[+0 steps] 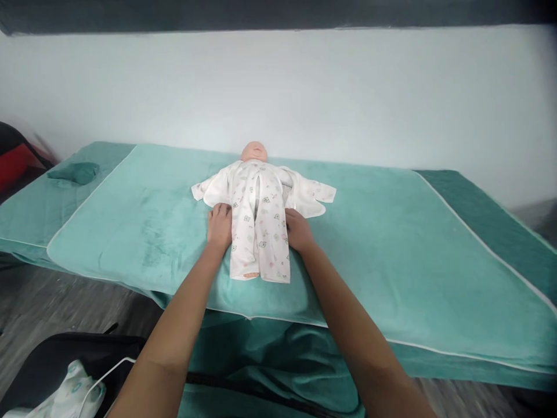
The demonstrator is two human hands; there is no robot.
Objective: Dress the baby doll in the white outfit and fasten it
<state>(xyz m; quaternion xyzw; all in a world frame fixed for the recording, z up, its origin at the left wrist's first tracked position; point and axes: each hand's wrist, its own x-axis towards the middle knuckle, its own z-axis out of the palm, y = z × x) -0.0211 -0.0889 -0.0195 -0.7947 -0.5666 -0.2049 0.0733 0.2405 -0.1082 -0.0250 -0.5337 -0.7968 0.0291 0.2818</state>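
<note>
A baby doll (255, 152) lies on its back on a teal towel (143, 232), head toward the wall. It wears a white printed sleepsuit (259, 220) with sleeves spread to both sides. My left hand (219, 226) rests against the suit's left side at hip height, fingers curled at the fabric edge. My right hand (297, 230) presses the suit's right side, fingers closed against the cloth. One doll foot peeks out at the suit's lower hem.
The towel covers a teal padded bed (491, 220) along a white wall. A dark green folded cloth (75, 172) lies at the bed's far left. A black bag (52, 366) with a printed garment (72, 395) sits on the floor at lower left.
</note>
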